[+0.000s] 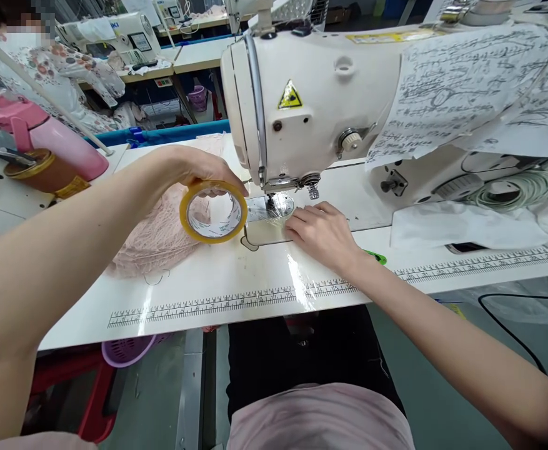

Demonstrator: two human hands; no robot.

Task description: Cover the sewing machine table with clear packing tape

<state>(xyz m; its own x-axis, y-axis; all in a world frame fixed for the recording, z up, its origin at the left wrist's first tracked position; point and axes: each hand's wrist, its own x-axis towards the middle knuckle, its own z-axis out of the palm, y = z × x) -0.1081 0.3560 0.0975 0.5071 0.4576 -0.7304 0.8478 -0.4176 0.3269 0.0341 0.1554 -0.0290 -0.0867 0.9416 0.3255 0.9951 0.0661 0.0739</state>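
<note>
My left hand (208, 167) grips a roll of yellowish clear adhesive tape (215, 236) by its upper edge, left of the needle area. The roll stands on edge with its hollow core facing me. Just right of the presser foot (270, 201), my right hand (323, 234) rests low on the sewing machine bed, fingers curled together. A glossy, streaked clear strip (277, 215) shows at its fingertips over the needle plate. The sewing machine head (311, 81) stands above both hands. Pale pink lacy fabric (156, 247) lies bunched beneath and left of the roll.
A ruler strip (255, 299) runs along the table's front edge. A green-handled tool (377, 257) lies partly under my right wrist. A pink bottle (62, 137) and brown container (44, 172) stand left. Handwritten sheets (461, 81) cover the machine's right side. Another person sits behind.
</note>
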